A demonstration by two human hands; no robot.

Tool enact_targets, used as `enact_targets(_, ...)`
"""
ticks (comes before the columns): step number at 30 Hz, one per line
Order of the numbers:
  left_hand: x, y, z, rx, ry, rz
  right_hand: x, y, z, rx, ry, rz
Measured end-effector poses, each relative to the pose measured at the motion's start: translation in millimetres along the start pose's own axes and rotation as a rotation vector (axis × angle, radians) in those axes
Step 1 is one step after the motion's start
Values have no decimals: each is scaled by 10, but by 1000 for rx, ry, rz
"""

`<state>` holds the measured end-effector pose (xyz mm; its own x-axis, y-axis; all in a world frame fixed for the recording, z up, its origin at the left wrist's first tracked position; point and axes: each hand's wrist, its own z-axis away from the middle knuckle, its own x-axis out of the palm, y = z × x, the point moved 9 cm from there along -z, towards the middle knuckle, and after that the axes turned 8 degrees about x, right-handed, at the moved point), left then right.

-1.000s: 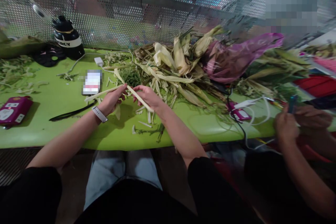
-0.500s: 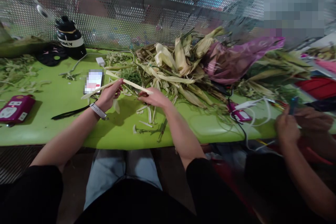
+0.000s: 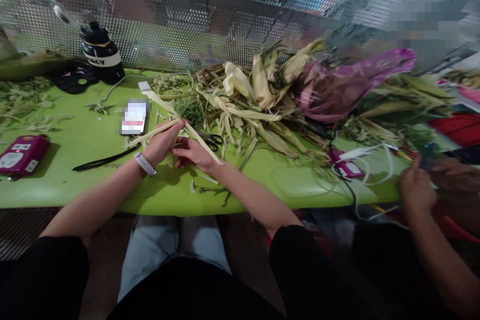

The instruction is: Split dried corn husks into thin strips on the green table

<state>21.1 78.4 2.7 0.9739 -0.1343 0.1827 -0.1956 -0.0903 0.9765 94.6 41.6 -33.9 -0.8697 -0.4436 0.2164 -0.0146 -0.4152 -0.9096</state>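
My left hand, with a white band on its wrist, pinches pale corn husk strips where they cross. One long strip slants from the upper left down over the back of my right hand; another points to the lower left. My right hand is just beside the left, its curled fingers at the lower part of the strips below the crossing. The exact grip there is partly hidden. Black-handled scissors lie just beyond my right hand, near a small green bundle of thin stems.
A heap of corn husks and a purple bag lie at the back right. On the left are a phone, black strap, black bottle and magenta power socket. Another person's hands are at right.
My right hand has moved left and down, from the strip's right end to beside my left hand. My left hand has shifted slightly right. The scissors now show.
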Motion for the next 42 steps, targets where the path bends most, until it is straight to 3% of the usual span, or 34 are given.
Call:
enact_targets(6,-141,30,-83,72,89,-1,66,65,12,1,3,98)
enact_targets(9,-186,35,-124,98,91,0,120,16,105,-44,14,270)
enact_targets(11,-190,35,-130,91,87,15,72,-155,227,-169,131,505)
enact_targets(14,-147,1,-117,21,63,69,-88,-571,518,-447,488,905)
enact_targets(17,-64,-71,-96,-89,-8,111,-278,-809,683,-549,694,1029)
enact_targets(21,43,-180,-69,-227,-136,167,-505,-867,628,-531,701,1023)
enact_targets(25,51,-197,-63,-271,-147,221,-653,-884,566,-574,718,986)
enact_targets(30,36,-207,-33,-344,-88,267,-678,-801,408,-499,586,919)
enact_targets(33,3,-215,-20,-373,-54,257,-718,-770,399,-425,617,906)
enact_targets(42,66,-247,7,-408,-147,209,-782,-620,286,-304,517,863)
